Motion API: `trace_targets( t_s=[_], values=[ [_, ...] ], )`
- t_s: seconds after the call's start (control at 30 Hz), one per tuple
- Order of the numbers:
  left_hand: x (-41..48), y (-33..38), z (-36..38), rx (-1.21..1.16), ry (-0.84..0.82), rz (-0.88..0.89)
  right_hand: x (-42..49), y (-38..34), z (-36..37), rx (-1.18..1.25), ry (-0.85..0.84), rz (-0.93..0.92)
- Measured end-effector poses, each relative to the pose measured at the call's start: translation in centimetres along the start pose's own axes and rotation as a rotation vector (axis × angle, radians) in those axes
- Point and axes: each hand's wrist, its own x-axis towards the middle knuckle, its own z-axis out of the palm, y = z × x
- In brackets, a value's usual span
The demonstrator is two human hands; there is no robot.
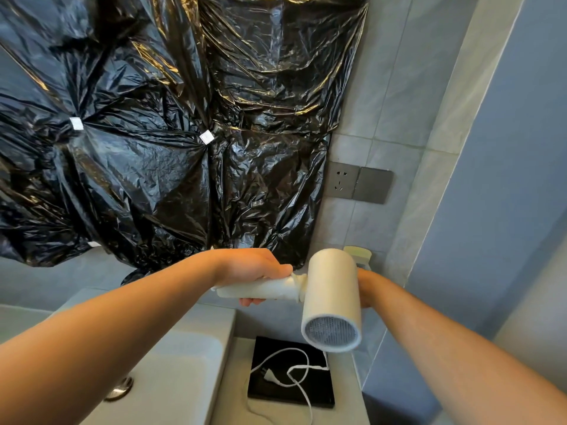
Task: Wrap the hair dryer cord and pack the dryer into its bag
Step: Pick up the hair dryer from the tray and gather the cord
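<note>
A white hair dryer (333, 289) is held in the air above the counter, its mesh intake end facing me. My left hand (254, 269) is shut around its handle, which points left. My right hand (366, 288) is behind the barrel, mostly hidden by it, touching its far side. The white cord (299, 374) lies in loose loops on a black flat object (290, 394) on the counter below, with the plug resting on it. I cannot tell whether that black object is the bag.
A grey sink basin (171, 357) with a metal drain (121, 388) lies at lower left. Black plastic sheeting (159, 124) covers the wall ahead. A dark wall socket (342, 180) and switch (372, 185) sit to its right. A blue wall (497, 210) closes the right side.
</note>
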Motion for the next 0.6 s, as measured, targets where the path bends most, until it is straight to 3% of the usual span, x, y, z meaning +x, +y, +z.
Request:
trace_targets(
  t_s=[0.2, 0.37, 0.47, 0.6],
  values=[
    [0.0, 1.6, 1.3, 0.540, 0.018, -0.103, 0.4, -2.7, 0.2, -0.426, -0.028, -0.122],
    [1.0, 1.3, 1.8, 0.935, 0.154, -0.170, -0.6, -5.1, 2.1, -0.716, 0.126, -0.182],
    [1.2, 0.8, 1.6, 0.944, 0.252, -0.205, -0.8, -5.5, 3.3, -0.699, 0.210, -0.226],
    [1.4, 0.2, 1.0, 0.912, 0.357, -0.233, -0.8, -5.3, 3.9, -0.423, 0.339, -0.229]
  ],
)
